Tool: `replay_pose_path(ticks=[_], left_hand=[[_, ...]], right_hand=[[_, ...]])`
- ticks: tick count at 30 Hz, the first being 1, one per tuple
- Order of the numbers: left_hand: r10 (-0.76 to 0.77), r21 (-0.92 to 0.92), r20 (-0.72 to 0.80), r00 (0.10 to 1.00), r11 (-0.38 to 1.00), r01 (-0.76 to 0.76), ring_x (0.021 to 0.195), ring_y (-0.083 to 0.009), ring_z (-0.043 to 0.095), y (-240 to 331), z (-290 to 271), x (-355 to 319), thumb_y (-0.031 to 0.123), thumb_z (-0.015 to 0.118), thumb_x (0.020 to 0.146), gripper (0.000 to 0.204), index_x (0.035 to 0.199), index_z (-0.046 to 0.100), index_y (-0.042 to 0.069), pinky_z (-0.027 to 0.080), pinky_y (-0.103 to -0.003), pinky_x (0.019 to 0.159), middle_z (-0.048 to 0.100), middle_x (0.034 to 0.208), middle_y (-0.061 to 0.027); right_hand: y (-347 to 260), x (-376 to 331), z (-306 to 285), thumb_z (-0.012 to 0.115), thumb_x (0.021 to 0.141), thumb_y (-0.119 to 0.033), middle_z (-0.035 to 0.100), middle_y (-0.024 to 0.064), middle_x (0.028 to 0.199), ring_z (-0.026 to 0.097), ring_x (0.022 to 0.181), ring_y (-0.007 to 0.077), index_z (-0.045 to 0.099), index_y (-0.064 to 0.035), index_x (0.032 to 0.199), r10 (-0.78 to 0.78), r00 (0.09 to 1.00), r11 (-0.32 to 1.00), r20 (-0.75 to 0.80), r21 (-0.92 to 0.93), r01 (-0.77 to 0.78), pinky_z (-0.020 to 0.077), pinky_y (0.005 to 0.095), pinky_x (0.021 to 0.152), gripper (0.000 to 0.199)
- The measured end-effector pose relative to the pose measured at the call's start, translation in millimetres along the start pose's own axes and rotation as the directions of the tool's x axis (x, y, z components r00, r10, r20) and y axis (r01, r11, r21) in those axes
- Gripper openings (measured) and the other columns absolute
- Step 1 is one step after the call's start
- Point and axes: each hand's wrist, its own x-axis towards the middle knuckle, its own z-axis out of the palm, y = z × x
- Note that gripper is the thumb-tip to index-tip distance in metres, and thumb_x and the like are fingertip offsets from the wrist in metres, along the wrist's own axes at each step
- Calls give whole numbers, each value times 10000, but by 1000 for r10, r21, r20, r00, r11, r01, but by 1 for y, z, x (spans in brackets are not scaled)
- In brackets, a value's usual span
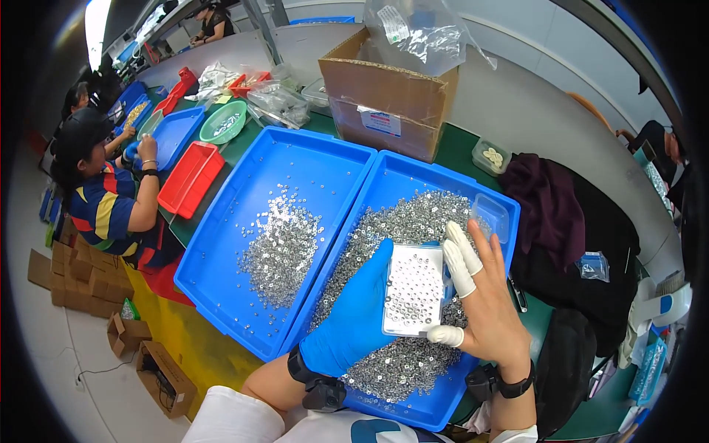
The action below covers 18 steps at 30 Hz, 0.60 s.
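My left hand, in a blue glove, holds the left edge of a small white perforated plate dotted with tiny metal nuts. My right hand, bare with white finger cots on three fingers, grips the plate's right edge. The plate hovers over the right blue tray, which is heaped with small silver nuts. A thinner scatter of silver nuts lies in the left blue tray. A small clear plastic box sits in the right tray's far corner.
An open cardboard box with a clear plastic bag stands behind the trays. A dark garment lies at right. At left, a seated person works near a red tray, a green bowl and another blue tray.
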Motion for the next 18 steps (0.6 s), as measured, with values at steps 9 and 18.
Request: replay_pose_path(ticks=[9, 18], left_hand=[[-11, 69, -41, 999, 998, 14, 1140, -300, 591, -3, 3, 0, 435, 324, 1027, 533, 1395, 412, 59, 526, -473, 921, 555, 1292, -159], [13, 71, -77, 997, 997, -8, 1069, -298, 632, -7, 10, -3, 413, 336, 1029, 493, 1361, 444, 66, 569, -468, 838, 593, 1234, -162]], right_hand=[[7, -2, -5, 710, 587, -729, 432, 201, 1382, 288, 1378, 415, 307, -12, 1447, -51, 999, 983, -11, 176, 52, 135, 632, 1112, 1190], [4, -7, -4, 739, 556, -717, 467, 215, 1316, 319, 1362, 401, 309, -7, 1448, -48, 998, 978, -39, 201, 55, 137, 635, 1112, 1218]])
